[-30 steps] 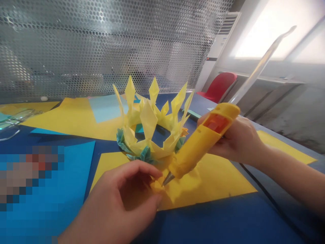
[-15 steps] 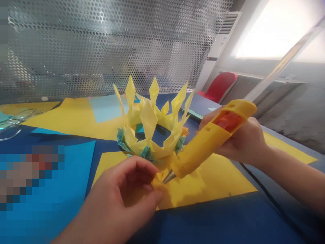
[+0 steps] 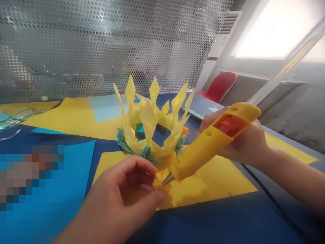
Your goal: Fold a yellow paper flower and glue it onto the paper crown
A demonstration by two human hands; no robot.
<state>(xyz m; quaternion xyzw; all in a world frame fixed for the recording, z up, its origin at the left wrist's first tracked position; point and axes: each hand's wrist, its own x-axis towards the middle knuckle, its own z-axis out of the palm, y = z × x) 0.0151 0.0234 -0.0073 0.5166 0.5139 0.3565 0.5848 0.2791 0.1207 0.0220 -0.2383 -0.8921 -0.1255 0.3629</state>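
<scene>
My right hand (image 3: 246, 139) is closed around a yellow hot glue gun (image 3: 203, 152), with a long clear glue stick (image 3: 286, 64) sticking out of its back end. The metal nozzle points down and left, at or very near a small folded yellow-orange paper piece (image 3: 159, 177). Thumb and fingertips of my left hand (image 3: 127, 196) pinch that piece; its full shape is partly hidden. Just behind stands a pale yellow paper crown (image 3: 149, 122) with tall diamond points. Teal folded paper flowers (image 3: 146, 153) and an orange one (image 3: 186, 131) sit along its base.
A yellow paper sheet (image 3: 215, 176) lies under my hands on the dark blue table (image 3: 198, 223). Blue paper (image 3: 76, 176) is at left, partly pixelated. More yellow paper (image 3: 68, 118) and eyeglasses (image 3: 15, 123) lie behind. A black cord (image 3: 269, 196) trails at right. Perforated metal (image 3: 101, 44) rises behind the table.
The glue gun and my right hand have shifted slightly right and down. The nozzle tip stays at the small paper piece. My left hand and the crown are nearly unmoved.
</scene>
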